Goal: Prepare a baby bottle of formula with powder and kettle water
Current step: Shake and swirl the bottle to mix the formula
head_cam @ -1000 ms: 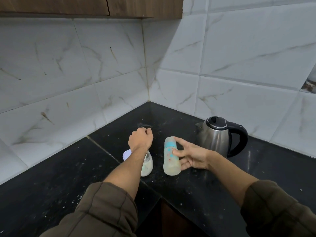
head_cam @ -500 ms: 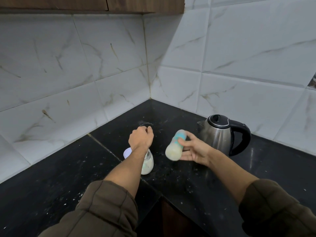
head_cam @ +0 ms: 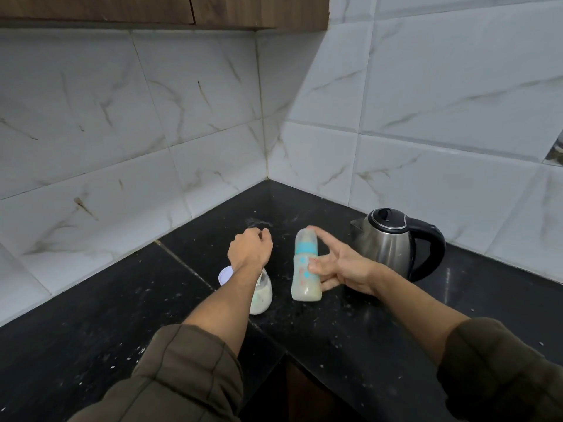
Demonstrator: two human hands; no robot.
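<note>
While right hand (head_cam: 344, 269) grasps milky baby bottle (head_cam: 302, 284) | left hand (head_cam: 250, 249) clenched | jar (head_cam: 263, 296) holds white powder

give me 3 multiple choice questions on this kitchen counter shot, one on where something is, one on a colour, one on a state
1. Where does the kettle stand relative to the baby bottle?
A) to its left
B) to its right
C) on top of it

2. What colour is the bottle's collar?
A) teal
B) red
C) black

3. How is the baby bottle?
A) lying flat, untouched
B) upside down
C) upright, held by the right hand

Answers:
1 B: the kettle stands right of the bottle, near the wall.
2 A: the band below the cap is teal.
3 C: the hand grips the bottle, cap end up.
</note>
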